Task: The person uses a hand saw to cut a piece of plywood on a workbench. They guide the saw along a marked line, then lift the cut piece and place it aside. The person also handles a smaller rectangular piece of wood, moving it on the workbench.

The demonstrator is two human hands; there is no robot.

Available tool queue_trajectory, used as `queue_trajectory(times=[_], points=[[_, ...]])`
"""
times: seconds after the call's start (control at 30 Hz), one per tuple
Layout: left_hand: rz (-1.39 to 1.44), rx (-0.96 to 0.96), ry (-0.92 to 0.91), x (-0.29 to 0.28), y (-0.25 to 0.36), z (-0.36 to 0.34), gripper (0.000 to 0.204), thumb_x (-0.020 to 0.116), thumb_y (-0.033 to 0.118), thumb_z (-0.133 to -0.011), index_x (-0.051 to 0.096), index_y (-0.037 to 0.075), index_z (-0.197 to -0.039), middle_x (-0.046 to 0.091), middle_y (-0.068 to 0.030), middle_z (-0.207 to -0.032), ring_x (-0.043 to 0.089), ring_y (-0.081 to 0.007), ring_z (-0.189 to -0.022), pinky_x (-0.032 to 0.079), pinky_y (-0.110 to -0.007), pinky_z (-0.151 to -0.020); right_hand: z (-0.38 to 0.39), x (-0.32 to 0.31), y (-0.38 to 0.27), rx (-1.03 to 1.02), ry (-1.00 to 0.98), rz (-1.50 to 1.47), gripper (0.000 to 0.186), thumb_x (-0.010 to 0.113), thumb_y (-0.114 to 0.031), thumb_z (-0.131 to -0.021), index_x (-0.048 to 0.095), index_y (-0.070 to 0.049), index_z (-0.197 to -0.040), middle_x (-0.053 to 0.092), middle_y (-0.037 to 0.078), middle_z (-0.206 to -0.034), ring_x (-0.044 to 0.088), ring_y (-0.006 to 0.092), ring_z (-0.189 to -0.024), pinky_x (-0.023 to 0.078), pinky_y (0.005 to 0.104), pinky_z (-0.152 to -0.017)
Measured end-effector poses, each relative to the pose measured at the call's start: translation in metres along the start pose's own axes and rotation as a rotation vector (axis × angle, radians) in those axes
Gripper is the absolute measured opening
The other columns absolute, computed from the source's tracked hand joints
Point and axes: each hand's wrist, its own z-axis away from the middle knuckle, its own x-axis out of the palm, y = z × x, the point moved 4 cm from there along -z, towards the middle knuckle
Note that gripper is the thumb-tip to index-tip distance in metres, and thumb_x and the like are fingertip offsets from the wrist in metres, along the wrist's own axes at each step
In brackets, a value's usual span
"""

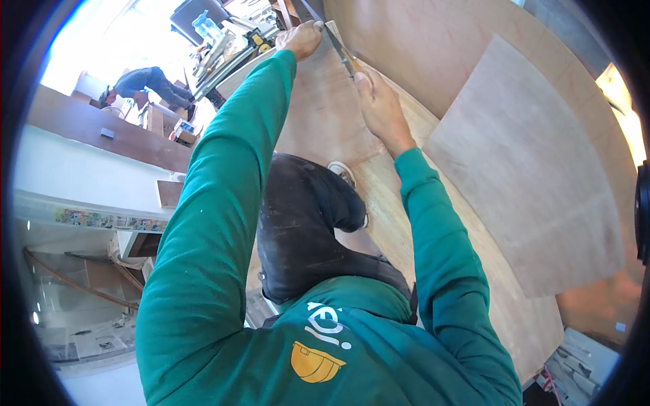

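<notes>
Ahead of me, a long tool with a thin grey blade (pixel 334 42) runs slantwise past the top of a light wooden panel (pixel 318 111). My right hand (pixel 382 108) is closed around its yellowish, wood-coloured end; the exact kind of tool is hard to make out. My left hand (pixel 302 39) is closed beside the blade at the panel's upper edge. Its thumb lies against the blade, and what its fingers grip is hidden. Both my arms reach forward in green sleeves, and one of my shoes shows beside the panel.
A tall curved wooden wall (pixel 433 40) rises at the right, with a paler sheet (pixel 521 162) against it. At the far left, another person (pixel 152 88) bends over near a low wall (pixel 101 135). Tools and a blue bottle (pixel 206 28) crowd a bench at the back.
</notes>
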Motion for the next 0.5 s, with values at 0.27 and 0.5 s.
queue_trajectory(times=[0.27,0.5], points=[[0.023,-0.091,-0.031,-0.031,0.009,0.035,0.056,0.029,0.050,-0.108,0.065,0.013,-0.129,0.069,-0.0208,-0.130,0.063,-0.0428,-0.122,0.046,-0.053,-0.104,0.201,-0.101,-0.024,0.244,-0.143,0.048,0.045,0.050,-0.025,-0.109,0.053,0.002,-0.144,0.069,0.027,-0.121,0.069,0.0346,-0.110,0.050,0.0403,-0.097],[-0.028,-0.219,-0.007,-0.028,-0.007,0.045,0.055,0.029,0.054,-0.106,0.068,0.021,-0.128,0.070,-0.0173,-0.129,0.066,-0.0409,-0.119,0.049,-0.054,-0.099,0.150,-0.066,-0.020,0.151,-0.076,0.097,0.043,0.052,-0.027,-0.108,0.056,-0.005,-0.144,0.070,0.031,-0.105,0.072,0.0435,-0.098,0.054,0.0476,-0.085]])
